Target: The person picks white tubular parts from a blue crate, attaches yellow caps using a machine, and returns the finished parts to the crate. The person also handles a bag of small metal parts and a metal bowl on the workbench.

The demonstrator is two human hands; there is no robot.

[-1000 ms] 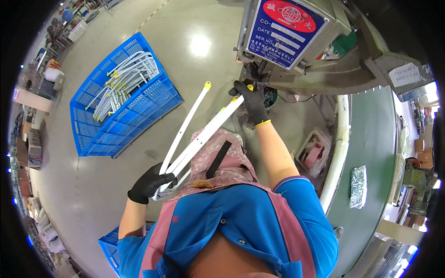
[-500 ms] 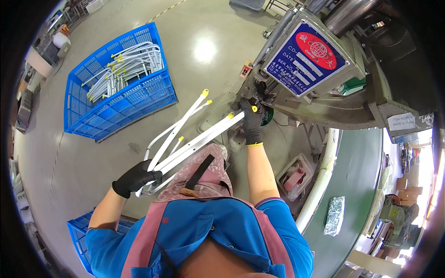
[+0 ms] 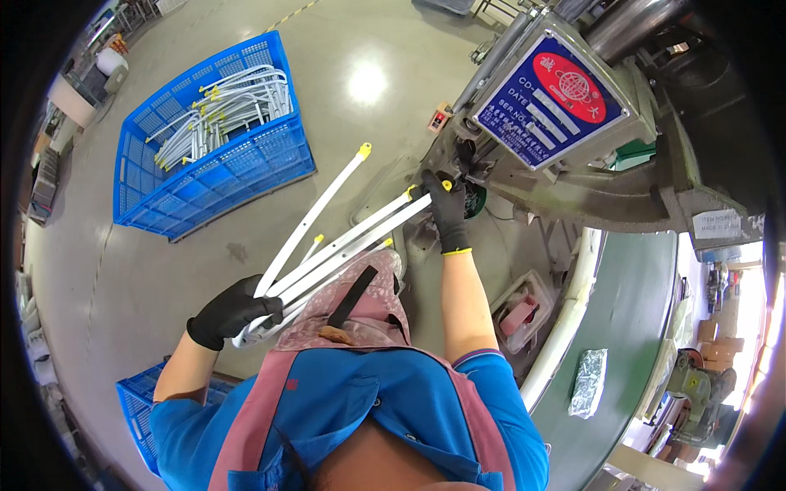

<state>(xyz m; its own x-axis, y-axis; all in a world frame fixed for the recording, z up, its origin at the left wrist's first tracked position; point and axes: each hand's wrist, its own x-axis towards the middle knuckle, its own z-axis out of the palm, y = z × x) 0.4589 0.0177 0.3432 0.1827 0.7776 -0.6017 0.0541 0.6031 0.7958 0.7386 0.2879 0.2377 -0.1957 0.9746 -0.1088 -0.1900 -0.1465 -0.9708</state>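
Both my hands, in black gloves, hold a folding frame of white metal tubes [image 3: 356, 243] with yellow end caps. My left hand [image 3: 235, 313] is wrapped round its lower end, where several tubes come together. My right hand [image 3: 446, 209] grips the far end of two nearly parallel tubes, by a yellow cap. One longer tube [image 3: 315, 213] swings away from these at an angle, its yellow-capped tip pointing up and away. Just beyond my right hand is the metal lower part of a machine [image 3: 524, 176].
At the far left a blue plastic crate [image 3: 221, 172] holds many similar white tubes. Another blue crate [image 3: 139, 409] is beside my left elbow. A machine box with a blue plate [image 3: 544, 98] stands far right. Right of me, a green conveyor belt [image 3: 585, 319] carries a silvery packet [image 3: 589, 383].
The frame has been turned in my hands: a bent tube beside the longer one has dropped behind, and the two parallel tubes now show apart. My right hand stays by the machine.
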